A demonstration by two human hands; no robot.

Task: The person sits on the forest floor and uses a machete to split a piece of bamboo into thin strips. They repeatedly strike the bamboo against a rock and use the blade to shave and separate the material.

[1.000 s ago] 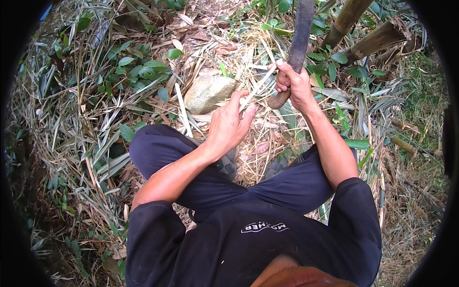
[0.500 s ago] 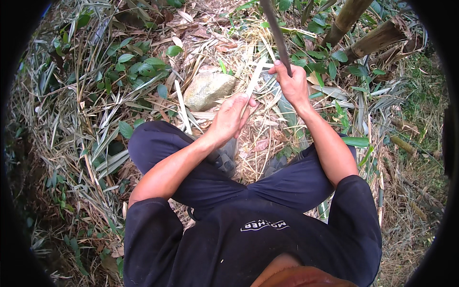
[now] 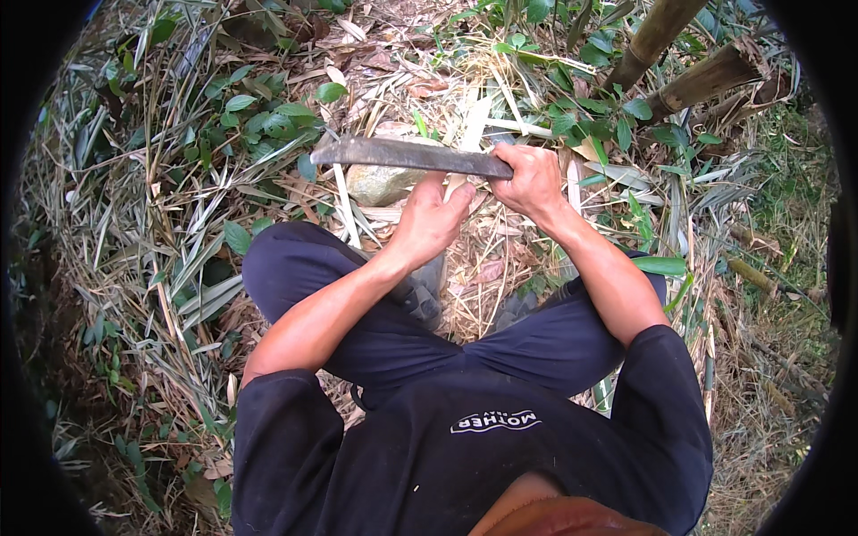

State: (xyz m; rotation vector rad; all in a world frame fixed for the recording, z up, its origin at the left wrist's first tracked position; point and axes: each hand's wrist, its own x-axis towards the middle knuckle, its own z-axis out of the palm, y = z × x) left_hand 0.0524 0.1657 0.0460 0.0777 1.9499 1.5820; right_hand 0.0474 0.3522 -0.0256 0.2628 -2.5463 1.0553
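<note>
My right hand [image 3: 529, 183] is closed round the near end of a machete, whose dark blade [image 3: 402, 154] lies crosswise and points left. Just below the blade, my left hand [image 3: 431, 217] is closed with its thumb up, pinching a pale split bamboo strip [image 3: 475, 123]. Most of the strip shows beyond the blade; its lower part is hidden behind the blade and my fingers. Whether the edge touches the strip, I cannot tell. Under the blade's left half sits a grey-tan rock [image 3: 380, 185], partly covered by it.
Cut bamboo stumps [image 3: 706, 82] rise at the far right. Another pale strip [image 3: 345, 205] lies left of the rock. Dry leaves and stalks [image 3: 179, 241] cover the ground, with green plants [image 3: 268, 121] at the far left. My bent knees [image 3: 299, 263] frame the work spot.
My right hand has swung the machete from pointing away, upright in view, down to lying crosswise over the rock and strip. My left hand stays about where it was.
</note>
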